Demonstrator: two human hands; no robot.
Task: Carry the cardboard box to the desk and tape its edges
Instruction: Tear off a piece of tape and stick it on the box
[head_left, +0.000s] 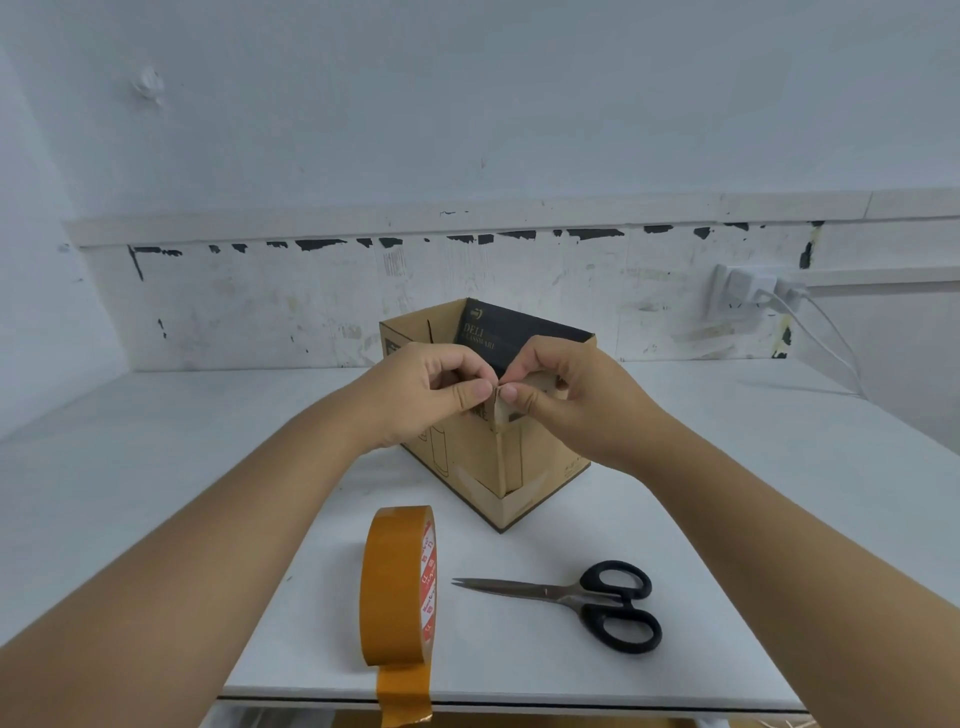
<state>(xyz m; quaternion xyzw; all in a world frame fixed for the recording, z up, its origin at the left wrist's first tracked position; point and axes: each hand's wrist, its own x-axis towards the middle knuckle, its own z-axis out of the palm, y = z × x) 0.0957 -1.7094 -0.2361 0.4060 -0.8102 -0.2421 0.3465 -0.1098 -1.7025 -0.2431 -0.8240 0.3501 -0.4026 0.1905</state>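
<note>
An open-topped brown cardboard box (470, 467) stands on the white desk (727, 467), one corner turned toward me. A strip of brown tape (500, 457) runs down that near vertical edge. My left hand (421, 395) and my right hand (566, 397) meet at the top of this corner, thumbs and forefingers pinching the tape's upper end over the rim. A roll of brown packing tape (397, 584) stands on edge near the desk's front, its loose end hanging over the front edge. Black-handled scissors (582, 600) lie shut to its right.
A white wall with scuffed paint rises behind the desk. A wall socket (745, 288) with white cables plugged in sits at the back right, the cables trailing onto the desk. The desk's front edge (519, 701) is close to me.
</note>
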